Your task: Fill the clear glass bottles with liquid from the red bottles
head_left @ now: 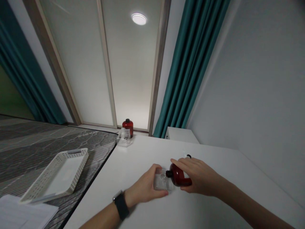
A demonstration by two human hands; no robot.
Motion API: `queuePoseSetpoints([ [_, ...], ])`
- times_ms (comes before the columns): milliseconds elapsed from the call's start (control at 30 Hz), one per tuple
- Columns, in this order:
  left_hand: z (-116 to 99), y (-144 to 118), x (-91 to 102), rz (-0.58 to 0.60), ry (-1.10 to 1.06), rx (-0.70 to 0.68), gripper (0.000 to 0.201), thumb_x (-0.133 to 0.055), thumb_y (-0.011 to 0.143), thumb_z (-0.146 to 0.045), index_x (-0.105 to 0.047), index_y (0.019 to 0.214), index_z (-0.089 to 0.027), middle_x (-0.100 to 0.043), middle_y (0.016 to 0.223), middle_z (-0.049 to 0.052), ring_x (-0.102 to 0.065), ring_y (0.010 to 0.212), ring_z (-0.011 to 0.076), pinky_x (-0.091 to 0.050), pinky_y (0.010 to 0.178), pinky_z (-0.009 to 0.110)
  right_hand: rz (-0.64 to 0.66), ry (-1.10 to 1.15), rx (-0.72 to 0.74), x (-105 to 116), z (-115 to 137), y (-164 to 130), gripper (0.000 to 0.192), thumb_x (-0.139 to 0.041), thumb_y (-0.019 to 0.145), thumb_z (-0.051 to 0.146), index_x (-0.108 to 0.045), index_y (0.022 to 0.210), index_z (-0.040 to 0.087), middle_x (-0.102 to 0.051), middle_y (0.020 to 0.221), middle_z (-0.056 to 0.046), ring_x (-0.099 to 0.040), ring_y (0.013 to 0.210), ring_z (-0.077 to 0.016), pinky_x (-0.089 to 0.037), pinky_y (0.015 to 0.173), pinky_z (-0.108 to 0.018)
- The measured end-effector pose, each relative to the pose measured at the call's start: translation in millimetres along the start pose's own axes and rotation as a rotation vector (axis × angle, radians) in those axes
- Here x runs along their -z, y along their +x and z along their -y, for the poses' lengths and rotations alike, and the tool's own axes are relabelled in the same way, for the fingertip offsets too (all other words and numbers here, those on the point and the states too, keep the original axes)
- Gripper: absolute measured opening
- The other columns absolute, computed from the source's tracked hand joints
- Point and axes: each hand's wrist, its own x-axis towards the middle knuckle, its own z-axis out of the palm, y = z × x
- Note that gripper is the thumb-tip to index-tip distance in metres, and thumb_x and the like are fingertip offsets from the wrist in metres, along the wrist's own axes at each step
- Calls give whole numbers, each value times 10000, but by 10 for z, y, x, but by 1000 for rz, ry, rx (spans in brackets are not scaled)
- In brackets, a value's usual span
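Red-brown bottle, tipped onto its side above the white surface, with its black neck pointing left; it serves as the landmark for all places below. Right hand: at the right of the bottle, clamped round its body, with digits bent over the far side and others against the near side, so that part of a white label shows between them. Left hand: left of the bottle, curved into a wide C and clamped on a clear vessel, which lies between this hand and the neck. Whether the neck touches the vessel or stops just short of it cannot be told from this angle. Dark watch: on the left wrist, nearer the viewer than the bottle. Small black piece: just beyond the bottle, showing past the right hand. Second bottle, also red-brown, with a black cap: upright, well beyond and to the left of the first, behind a clear tray. White basket: far to the left, on a grey striped covering, with papers beside it.
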Motion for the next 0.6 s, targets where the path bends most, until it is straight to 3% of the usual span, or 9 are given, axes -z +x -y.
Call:
queuePoseSetpoints([
  [600, -17, 4, 12, 10, -7, 8, 651, -838, 710, -260, -453, 1231, -194, -600, 1218, 100, -592, 1092, 266, -477, 946, 400, -13, 2, 12, -5, -3, 6, 810, -754, 699, 268, -458, 1452, 226, -674, 1271, -147, -658, 1105, -351, -502, 925, -499],
])
